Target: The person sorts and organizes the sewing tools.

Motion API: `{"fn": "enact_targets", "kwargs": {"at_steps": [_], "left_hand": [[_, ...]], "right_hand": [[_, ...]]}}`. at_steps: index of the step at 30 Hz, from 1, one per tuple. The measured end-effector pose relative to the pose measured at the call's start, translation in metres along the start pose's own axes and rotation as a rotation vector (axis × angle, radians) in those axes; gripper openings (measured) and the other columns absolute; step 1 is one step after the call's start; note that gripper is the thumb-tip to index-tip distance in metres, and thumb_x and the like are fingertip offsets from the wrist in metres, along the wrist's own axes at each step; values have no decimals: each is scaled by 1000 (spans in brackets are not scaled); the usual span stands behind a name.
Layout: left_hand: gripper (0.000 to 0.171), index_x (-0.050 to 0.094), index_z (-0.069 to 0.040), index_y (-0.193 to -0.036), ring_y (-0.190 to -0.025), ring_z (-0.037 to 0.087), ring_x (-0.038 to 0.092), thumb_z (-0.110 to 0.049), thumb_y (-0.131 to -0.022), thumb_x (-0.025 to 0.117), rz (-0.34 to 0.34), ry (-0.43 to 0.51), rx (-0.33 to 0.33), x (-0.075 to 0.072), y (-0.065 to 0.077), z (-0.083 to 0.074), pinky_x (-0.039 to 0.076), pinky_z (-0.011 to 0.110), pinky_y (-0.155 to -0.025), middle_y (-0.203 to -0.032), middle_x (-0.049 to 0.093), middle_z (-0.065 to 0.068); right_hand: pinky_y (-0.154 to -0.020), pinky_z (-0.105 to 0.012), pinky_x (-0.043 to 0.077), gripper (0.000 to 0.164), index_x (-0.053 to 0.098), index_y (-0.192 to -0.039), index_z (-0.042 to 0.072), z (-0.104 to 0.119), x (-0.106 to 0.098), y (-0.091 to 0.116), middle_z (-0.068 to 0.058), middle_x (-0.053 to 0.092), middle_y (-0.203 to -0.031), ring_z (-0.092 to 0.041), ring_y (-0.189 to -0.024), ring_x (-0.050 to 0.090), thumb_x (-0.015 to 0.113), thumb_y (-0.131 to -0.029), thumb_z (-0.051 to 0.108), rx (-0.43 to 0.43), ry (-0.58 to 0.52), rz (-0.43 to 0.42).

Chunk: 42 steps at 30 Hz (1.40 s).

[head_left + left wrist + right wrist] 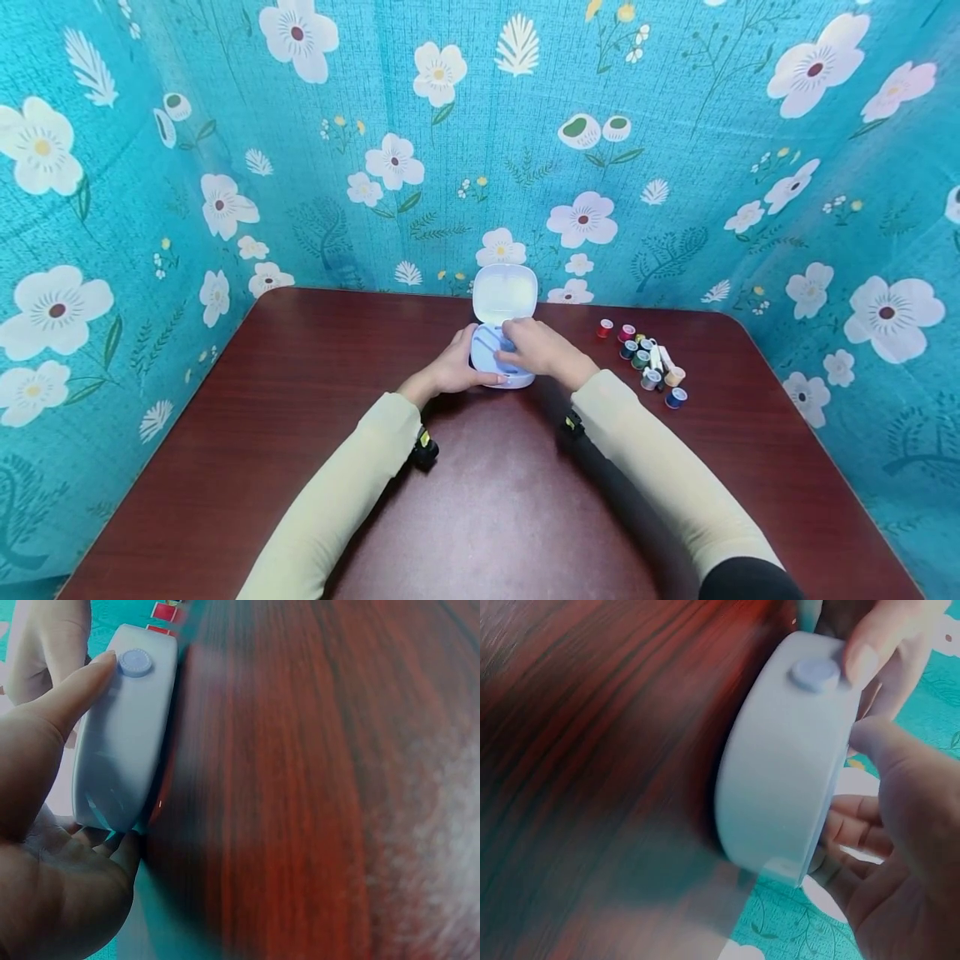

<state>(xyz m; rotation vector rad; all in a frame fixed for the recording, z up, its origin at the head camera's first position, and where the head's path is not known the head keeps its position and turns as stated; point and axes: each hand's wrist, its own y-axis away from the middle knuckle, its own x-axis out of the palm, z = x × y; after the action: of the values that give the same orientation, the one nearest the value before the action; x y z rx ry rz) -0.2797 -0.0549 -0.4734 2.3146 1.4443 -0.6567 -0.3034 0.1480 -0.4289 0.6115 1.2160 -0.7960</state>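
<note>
A small white case (517, 382) with rounded corners stands on the table, its lid (506, 293) raised at the back. Inside is a light-blue insert (486, 348) with slots. My left hand (454, 365) grips the case from the left, thumb along its front beside a round button (136, 663) and fingers around the side. From the right, my right hand (538, 347) reaches over the insert with bent fingers and thumb at its surface. The right wrist view shows the thumb (885, 742) at the case's upper edge; I cannot tell whether these fingers pinch anything.
To the right lies a loose group of several thread spools, among them a red spool (604, 328) and a dark-blue spool (676, 397), with small white items (660, 358) between them. A floral curtain (450, 167) hangs behind and beside the brown table (337, 350).
</note>
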Motion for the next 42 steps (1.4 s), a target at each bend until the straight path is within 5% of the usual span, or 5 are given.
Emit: {"fn": "enact_targets", "kwargs": {"at_steps": [8,23,42], "left_hand": [[103,25,-9,-156,-129,25,41,-41,-81,88,2,9,-1,1,1,-1,37,45,-110,-146,37,12],[102,28,-7,-154,-126,25,42,-38,-79,90,-7,10,20,-2,1,-3,38,43,-108,-142,39,12],[109,25,-7,-155,-128,25,41,-40,-76,92,-11,21,21,-2,2,0,36,43,-111,-144,39,11]], "right_hand": [[-67,-30,51,40,66,-118,3,-6,4,-2,-1,60,-82,-17,-72,58,71,-96,36,-62,45,-1],[-57,-31,41,30,66,-104,5,-1,1,-8,-1,52,-71,-18,-64,51,70,-93,32,-56,109,-10],[-58,-30,44,33,65,-110,6,-3,6,-7,0,56,-76,-18,-65,53,67,-93,34,-61,153,-56]]}}
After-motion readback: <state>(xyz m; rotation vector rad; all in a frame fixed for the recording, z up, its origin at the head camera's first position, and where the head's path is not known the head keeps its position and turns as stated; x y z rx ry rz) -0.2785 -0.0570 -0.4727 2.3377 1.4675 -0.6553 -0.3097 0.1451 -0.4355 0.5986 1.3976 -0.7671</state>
